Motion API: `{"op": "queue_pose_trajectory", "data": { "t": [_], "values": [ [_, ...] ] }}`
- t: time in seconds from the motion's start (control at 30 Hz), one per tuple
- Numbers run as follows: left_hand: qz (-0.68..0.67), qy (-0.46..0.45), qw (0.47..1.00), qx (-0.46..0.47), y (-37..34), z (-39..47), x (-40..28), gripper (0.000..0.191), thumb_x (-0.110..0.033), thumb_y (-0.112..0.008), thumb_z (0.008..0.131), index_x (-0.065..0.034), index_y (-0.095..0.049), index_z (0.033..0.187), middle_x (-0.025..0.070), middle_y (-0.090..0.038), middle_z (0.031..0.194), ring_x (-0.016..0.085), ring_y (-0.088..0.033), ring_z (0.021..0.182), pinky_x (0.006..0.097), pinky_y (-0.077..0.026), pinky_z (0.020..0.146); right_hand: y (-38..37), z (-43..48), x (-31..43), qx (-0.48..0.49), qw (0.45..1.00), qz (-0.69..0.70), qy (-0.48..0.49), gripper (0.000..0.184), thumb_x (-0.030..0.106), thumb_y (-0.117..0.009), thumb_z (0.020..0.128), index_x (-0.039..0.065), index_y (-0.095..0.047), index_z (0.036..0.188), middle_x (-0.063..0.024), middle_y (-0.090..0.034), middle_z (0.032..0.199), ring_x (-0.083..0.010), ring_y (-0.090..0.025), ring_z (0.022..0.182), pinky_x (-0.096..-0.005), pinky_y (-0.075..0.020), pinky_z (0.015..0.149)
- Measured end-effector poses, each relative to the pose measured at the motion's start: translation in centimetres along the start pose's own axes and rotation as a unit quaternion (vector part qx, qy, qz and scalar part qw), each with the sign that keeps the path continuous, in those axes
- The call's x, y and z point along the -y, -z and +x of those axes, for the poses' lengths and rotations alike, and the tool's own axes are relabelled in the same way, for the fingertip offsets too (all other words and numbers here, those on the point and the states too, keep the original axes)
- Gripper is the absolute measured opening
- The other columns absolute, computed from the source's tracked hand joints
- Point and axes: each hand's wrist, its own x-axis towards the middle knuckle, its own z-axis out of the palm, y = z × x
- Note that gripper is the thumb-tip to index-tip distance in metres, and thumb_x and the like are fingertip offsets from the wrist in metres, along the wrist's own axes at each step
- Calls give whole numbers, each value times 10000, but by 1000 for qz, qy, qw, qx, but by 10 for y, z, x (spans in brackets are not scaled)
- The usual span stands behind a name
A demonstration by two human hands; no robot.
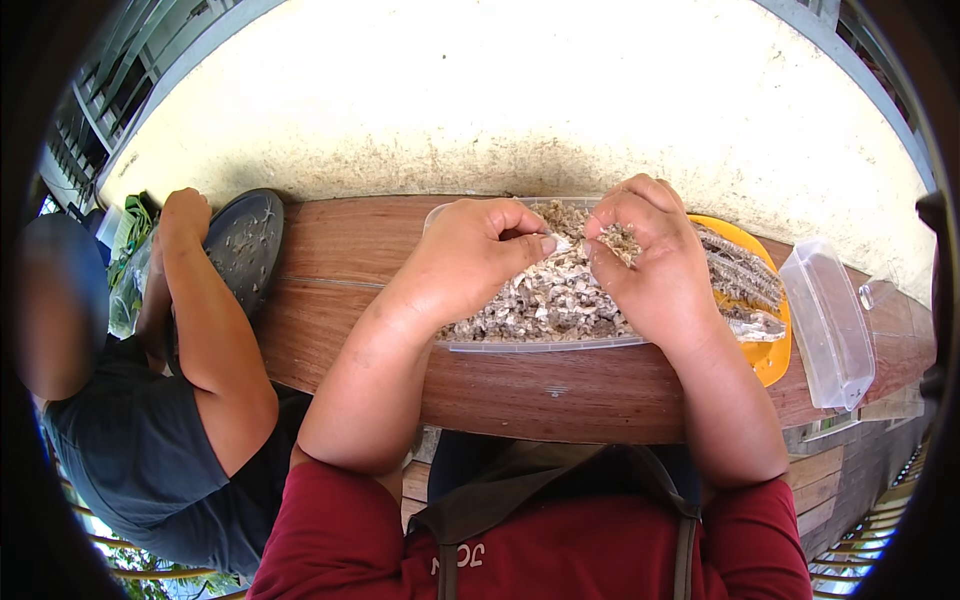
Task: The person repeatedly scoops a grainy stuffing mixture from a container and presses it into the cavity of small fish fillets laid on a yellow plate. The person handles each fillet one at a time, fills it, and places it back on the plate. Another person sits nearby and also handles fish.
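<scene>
My left hand (pixel 487 259) pinches a small whitish flake (pixel 561 244) between thumb and forefinger. Just to the right, my right hand (pixel 651 259) curls with thumb and forefinger tips close together; whether something sits between them is not clear. Pale crumbs stick to its fingers. Both hands hover over a shallow clear plastic container (pixel 540 346) heaped with grey-white flaked pieces, apparently fish meat (pixel 555 300). Browner, finer shreds lie at its far side. Partly behind my right wrist, a yellow plate (pixel 772 356) bears what look like stripped fish backbones (pixel 739 266).
Right of the plate stands a clear plastic tub (pixel 829 322), with a clear glass-like item (pixel 877 289) beyond. At left a co-worker's arm (pixel 217 315) reaches past a dark round tray (pixel 244 244) holding scraps. A pale wall (pixel 487 97) backs the wooden table (pixel 345 247).
</scene>
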Motion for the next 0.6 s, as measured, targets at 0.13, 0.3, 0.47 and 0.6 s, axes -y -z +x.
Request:
{"op": "queue_pose_trajectory", "data": {
  "t": [0.13, 0.3, 0.47, 0.6],
  "values": [
    [-11, -3, 1000, 2, -1, -1, -2, 183, -178, -766, 953, 3, -748, 974, -47, -617, 747, 35, -496, 704, 232, -412, 626, -4, 1, 1, -19, 999, -15, 47, 176, 24, -793, 748, 109, -733, 890, -26, -646, 1042, -284, -600, 1047, -425, -490, 931],
    [21, 5, 1000, 8, 1, -1, -2, 239, -248, -765, 942, -19, -769, 1010, 35, -689, 790, 108, -594, 741, 296, -490, 707, -4, 1, 0, -29, 993, -63, 94, 179, 50, -805, 719, 119, -748, 874, -5, -647, 1059, -266, -594, 1080, -439, -454, 975],
    [-3, -4, 1000, 8, -1, -2, -3, 149, -159, -754, 953, -9, -749, 958, -54, -592, 728, 40, -482, 690, 245, -400, 616, -5, 2, 0, -35, 987, -95, 124, 175, 58, -812, 697, 124, -745, 845, 6, -641, 1052, -252, -592, 1099, -444, -444, 979],
    [2, -12, 1000, 12, -1, -3, -5, 153, -165, -761, 950, -13, -744, 942, -57, -573, 715, 43, -472, 677, 249, -389, 607, -6, 3, -1, -36, 986, -96, 132, 181, 56, -814, 682, 124, -731, 828, 12, -636, 1034, -251, -592, 1098, -445, -441, 975]
  ]
}}
